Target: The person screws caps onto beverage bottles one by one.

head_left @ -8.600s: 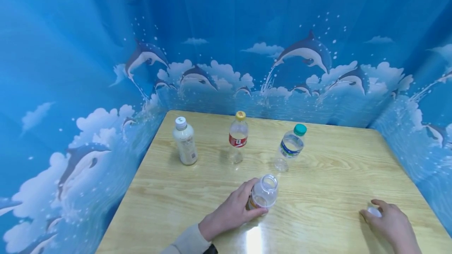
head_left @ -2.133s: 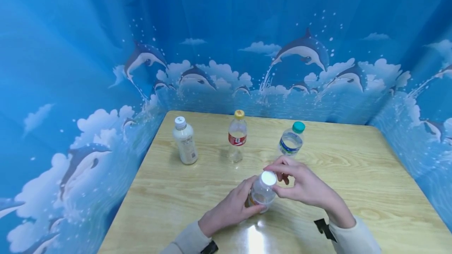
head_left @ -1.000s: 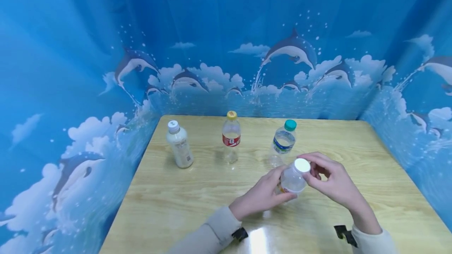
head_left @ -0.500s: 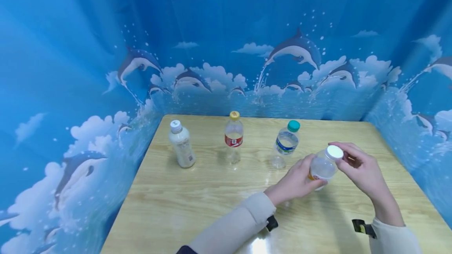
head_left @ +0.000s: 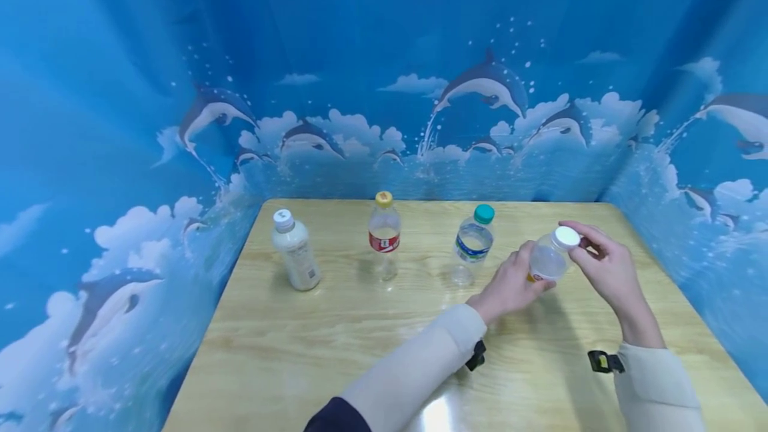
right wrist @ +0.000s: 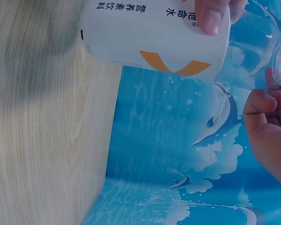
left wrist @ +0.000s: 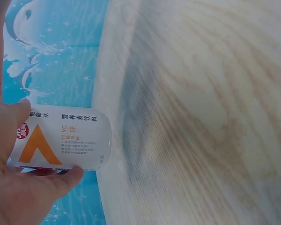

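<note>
My left hand [head_left: 509, 289] grips a clear plastic bottle [head_left: 547, 263] around its white label with orange marks. At the bottle's neck, the thumb and fingers of my right hand [head_left: 609, 275] pinch the white cap [head_left: 567, 237], which sits on the mouth. Held up over the right part of the table, the bottle leans slightly to the right, and its shadow falls on the wood below. The left wrist view shows the label [left wrist: 65, 138] between thumb and fingers. In the right wrist view, curled fingers of the right hand [right wrist: 271, 122] are at the neck.
Three capped bottles stand in a row on the wooden table [head_left: 312, 365]: a milky white bottle [head_left: 297, 255], a clear one with yellow cap and red label [head_left: 384, 242], and a clear one with green cap [head_left: 474, 245]. A dolphin-printed curtain [head_left: 360, 52] encloses the table.
Earlier the bottle was uncapped, with the cap in my right hand at the table's right. The right hand brought the cap onto the mouth; then both hands carried the bottle right and farther back.
</note>
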### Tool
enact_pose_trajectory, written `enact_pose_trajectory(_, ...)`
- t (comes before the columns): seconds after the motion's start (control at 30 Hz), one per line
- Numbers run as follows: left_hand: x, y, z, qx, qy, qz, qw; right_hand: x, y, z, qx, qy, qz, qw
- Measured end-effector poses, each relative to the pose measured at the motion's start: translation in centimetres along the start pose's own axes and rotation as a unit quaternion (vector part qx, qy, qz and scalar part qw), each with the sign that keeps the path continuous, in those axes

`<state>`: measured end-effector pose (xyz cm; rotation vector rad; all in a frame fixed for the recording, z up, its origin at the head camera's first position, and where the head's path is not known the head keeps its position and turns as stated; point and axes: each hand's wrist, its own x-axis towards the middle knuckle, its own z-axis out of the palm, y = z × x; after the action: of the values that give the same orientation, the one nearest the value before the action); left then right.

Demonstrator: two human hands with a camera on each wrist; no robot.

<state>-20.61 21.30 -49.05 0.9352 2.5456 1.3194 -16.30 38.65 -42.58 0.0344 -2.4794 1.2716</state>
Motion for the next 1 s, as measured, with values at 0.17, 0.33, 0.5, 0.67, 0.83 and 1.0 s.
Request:
enact_pose_trajectory(0.17,1.0,0.0,0.2,-0.012,-0.008,-0.015,0.9998,0.6,0.8,-0.1,0.003,0.009,0.009,0.9999)
enact_pose_trajectory(0.33,1.6,0.2,0.7,-0.018,-0.008,-0.037,0.9991,0.8,1.4,-0.2,0.020,0.016,0.005,0.9997)
enact_pose_trajectory(0.5,2.1,0.0,1.1,-0.029,-0.014,-0.045,0.9985,1.0,1.8,-0.4,0.006,0.014,0.002,0.9999)
enact_pose_trajectory(0.67,2.1,-0.5,1.2,-0.012,-0.021,-0.048,0.9985,0.9,2.1,-0.2,0.005,-0.001,0.004,1.0000)
enact_pose_trajectory(0.83,2.0,-0.5,1.2,-0.006,-0.019,-0.057,0.9982,0.9,2.4,0.0,0.002,-0.009,0.006,0.9999)
enact_pose_trajectory(1.0,2.1,-0.8,1.3,-0.012,-0.015,-0.066,0.9977,0.9,2.8,0.1,0.008,-0.003,0.005,1.0000)
